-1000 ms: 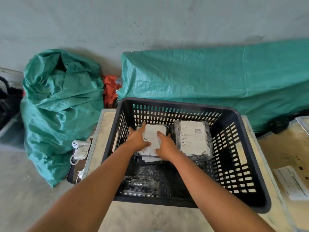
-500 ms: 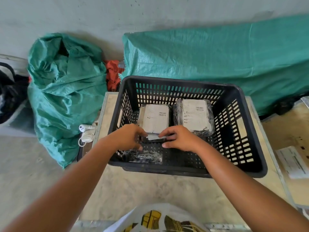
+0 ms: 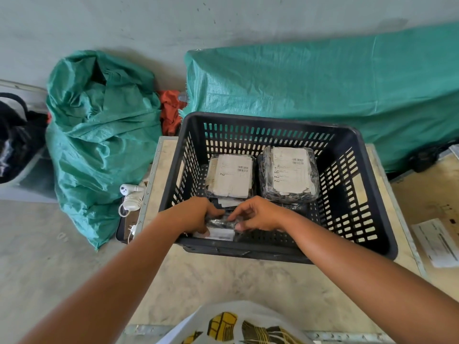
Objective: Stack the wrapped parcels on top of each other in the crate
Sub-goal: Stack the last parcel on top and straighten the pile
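Both hands (image 3: 196, 216) moved from far stack to near parcel (image 3: 219, 228) (now gripped)

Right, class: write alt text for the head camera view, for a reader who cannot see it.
Two bare hands, left hand and right hand, grip a small wrapped parcel at the near side of a black slotted crate. Two labelled parcels, one left of the other, lie at the crate's far side.

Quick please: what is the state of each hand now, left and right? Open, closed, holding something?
Left hand: closed on the small wrapped parcel at the crate's near wall.
Right hand: closed on the same parcel, other end.
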